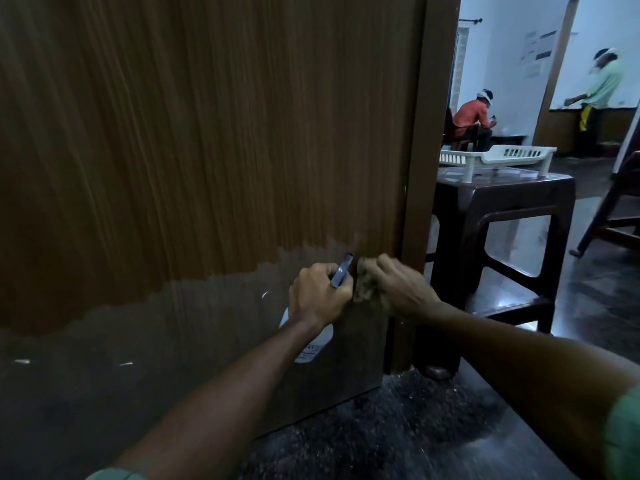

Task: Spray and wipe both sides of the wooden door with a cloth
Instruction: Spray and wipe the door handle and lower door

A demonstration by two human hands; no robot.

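Note:
The wooden door [207,133] fills the left and middle of the head view, its lower part darker than the streaked brown upper part. My left hand [317,294] grips a white spray bottle [311,344] by its neck, the grey nozzle pointing up toward the door. Right beside it, my right hand [398,285] holds a crumpled brownish cloth [367,289] against the door near its right edge, low down. Most of the cloth is hidden under the fingers.
A dark brown plastic table [502,202] stands just right of the door edge with a white basket [498,155] on it. Two other people [474,119] are in the room beyond. A chair leg [602,216] is at far right. Speckled dark floor lies below.

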